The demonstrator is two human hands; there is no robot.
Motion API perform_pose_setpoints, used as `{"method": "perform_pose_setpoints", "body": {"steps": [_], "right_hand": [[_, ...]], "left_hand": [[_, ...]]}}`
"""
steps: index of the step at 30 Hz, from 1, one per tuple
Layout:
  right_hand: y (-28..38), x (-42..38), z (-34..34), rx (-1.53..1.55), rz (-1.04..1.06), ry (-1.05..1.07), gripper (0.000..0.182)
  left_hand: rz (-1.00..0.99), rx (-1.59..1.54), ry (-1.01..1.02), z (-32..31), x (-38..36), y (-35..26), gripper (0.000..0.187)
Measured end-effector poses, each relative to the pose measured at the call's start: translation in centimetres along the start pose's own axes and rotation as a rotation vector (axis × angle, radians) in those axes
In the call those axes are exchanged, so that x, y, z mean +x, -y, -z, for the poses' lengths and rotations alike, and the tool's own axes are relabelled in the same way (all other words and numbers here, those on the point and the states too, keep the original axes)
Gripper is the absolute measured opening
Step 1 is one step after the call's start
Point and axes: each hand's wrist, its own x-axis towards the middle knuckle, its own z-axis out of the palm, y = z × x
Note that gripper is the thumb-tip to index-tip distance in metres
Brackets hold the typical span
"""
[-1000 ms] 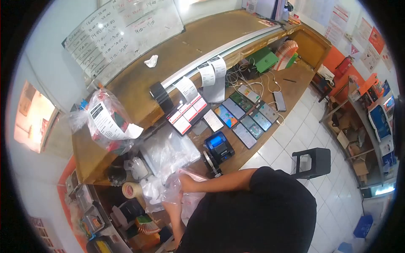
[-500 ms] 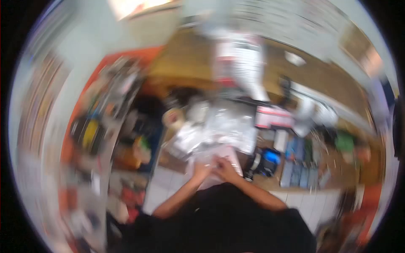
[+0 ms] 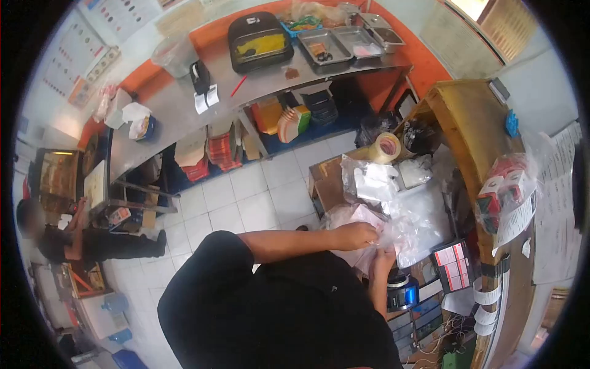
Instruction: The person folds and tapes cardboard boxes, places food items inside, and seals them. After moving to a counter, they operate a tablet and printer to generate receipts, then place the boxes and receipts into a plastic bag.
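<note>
A clear plastic bag (image 3: 341,216) with pale pink-and-white contents lies at the edge of the wooden counter, directly in front of my body. My left hand (image 3: 357,235) is closed in a fist on the gathered plastic at its top. Just below, my right hand (image 3: 385,257) pinches the same plastic, its fingers partly hidden. Right beside them rests a stack of clear plastic bags (image 3: 418,224). Beyond the hands are white bundles in plastic (image 3: 372,181) and a roll of tape (image 3: 387,146).
A payment terminal (image 3: 402,295) and a red-and-white box (image 3: 452,265) are near my right arm. Paper strips (image 3: 485,301) hang by the wooden ledge. To the left, a steel table (image 3: 246,86) carries a backpack (image 3: 261,43) and trays. Another person (image 3: 92,243) stands far left.
My view has swung left, bringing the steel table and the other person into sight. Both hands have stayed close together at the plastic bag; the earlier frame is blurred.
</note>
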Motion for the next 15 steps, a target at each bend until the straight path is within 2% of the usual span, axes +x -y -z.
{"method": "perform_pose_setpoints", "body": {"steps": [1, 4, 5, 8, 9, 12, 15], "right_hand": [[-0.3, 0.1, 0.2, 0.074, -0.056, 0.032, 0.046], [1.6, 0.3, -0.9, 0.322, -0.032, 0.057, 0.039], [2.2, 0.2, -1.0, 0.257, -0.042, 0.035, 0.030], [2.0, 0.9, -0.3, 0.308, -0.161, 0.008, 0.019], [2.7, 0.8, -0.1, 0.235, -0.188, 0.002, 0.008], [4.6, 0.6, -0.1, 0.220, -0.229, 0.063, 0.008], [1.1, 1.8, 1.9, 0.352, -0.199, 0.032, 0.011]], "left_hand": [[-0.052, 0.021, 0.011, -0.5, -0.2, 0.3, 0.014], [-0.217, 0.136, 0.064, -0.8, -0.2, 1.5, 0.015], [-0.274, 0.178, 0.087, -0.9, 0.0, 1.8, 0.016], [-0.334, 0.247, 0.133, -0.7, 1.4, 1.6, 0.018], [-0.361, 0.261, 0.107, 0.4, 1.7, 0.6, 0.019], [-0.559, 0.423, 0.124, -0.2, 2.3, 2.1, 0.016], [-0.327, 0.036, 0.186, -0.8, 2.5, 3.5, 0.014]]}}
